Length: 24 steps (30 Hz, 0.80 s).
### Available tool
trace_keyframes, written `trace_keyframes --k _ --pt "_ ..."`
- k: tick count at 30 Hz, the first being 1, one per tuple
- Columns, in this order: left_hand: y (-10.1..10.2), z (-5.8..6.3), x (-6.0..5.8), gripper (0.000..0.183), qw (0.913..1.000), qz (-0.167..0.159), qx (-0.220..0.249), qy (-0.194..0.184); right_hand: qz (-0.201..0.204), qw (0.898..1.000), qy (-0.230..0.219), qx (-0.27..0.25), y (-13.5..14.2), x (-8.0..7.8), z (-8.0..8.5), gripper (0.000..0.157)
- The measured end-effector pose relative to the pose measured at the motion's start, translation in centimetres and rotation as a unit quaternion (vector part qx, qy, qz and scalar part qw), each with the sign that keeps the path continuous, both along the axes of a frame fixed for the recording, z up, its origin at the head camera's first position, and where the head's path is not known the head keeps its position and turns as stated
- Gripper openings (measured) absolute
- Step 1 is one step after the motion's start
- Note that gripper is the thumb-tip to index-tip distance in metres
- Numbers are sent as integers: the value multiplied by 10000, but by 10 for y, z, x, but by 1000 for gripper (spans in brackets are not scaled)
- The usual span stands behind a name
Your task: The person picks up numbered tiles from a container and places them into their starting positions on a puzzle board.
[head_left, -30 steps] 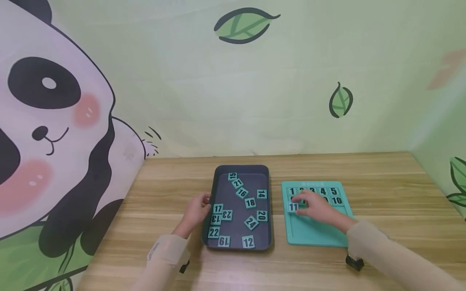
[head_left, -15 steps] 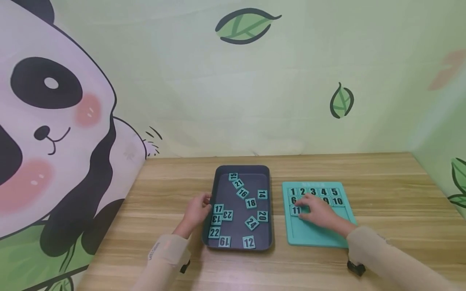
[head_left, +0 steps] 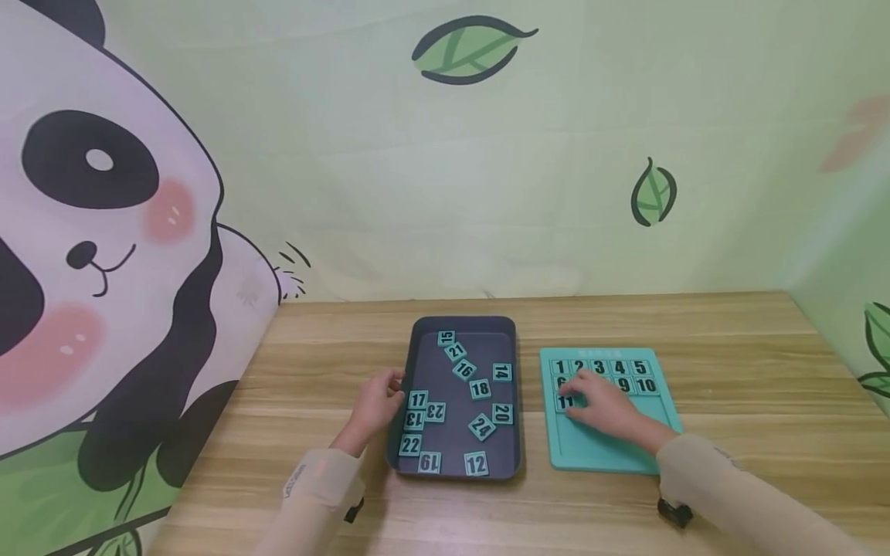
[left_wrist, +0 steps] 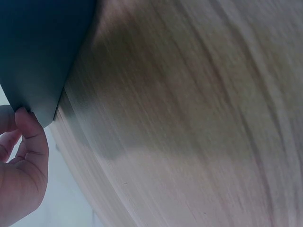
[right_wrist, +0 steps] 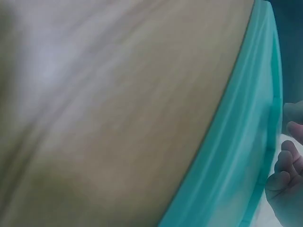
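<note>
My left hand [head_left: 376, 403] holds the left rim of a dark grey tray [head_left: 455, 436]; in the left wrist view its thumb and finger [left_wrist: 32, 130] meet at the tray's edge. Number tiles lie scattered in the tray, among them 12 [head_left: 476, 463], 18 [head_left: 480, 388] and 24 [head_left: 481, 426]. On the right, my right hand [head_left: 606, 405] is over a turquoise number board [head_left: 605, 452], fingertips on the 11 tile [head_left: 565, 404], which sits at the left of the third row. Tiles 1 to 5 fill the top row; my fingers partly cover the second, which ends in 10 [head_left: 646, 385].
Both tray and board lie on a wood-grain table [head_left: 334, 332], with a narrow strip of tabletop between them. Behind stands a green wall covering [head_left: 556, 193] printed with leaves and a large panda [head_left: 104, 232].
The 11 tile, earlier pinched at the row's left end, has come down flat into the third row. My right fingers have shifted slightly over it. The left hand stays at the tray.
</note>
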<state>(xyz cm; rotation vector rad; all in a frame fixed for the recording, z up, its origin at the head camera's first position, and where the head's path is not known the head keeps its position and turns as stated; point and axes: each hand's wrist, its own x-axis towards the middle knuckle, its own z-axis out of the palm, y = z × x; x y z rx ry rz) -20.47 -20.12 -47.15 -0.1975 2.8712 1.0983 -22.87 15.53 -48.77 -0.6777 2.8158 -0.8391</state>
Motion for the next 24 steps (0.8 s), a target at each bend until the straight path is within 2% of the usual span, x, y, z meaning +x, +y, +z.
trace_keyframes --k 9,16,24 --pt "-1 -1 -1 32 10000 -35 -24 51 158 9995 259 -129 -14 -2 13 26" --pt "1 0 0 33 10000 16 -8 36 282 9985 127 -460 -27 -6 23 27" --pt "0 0 0 33 10000 -10 -11 45 379 9972 209 -602 -43 -9 31 28"
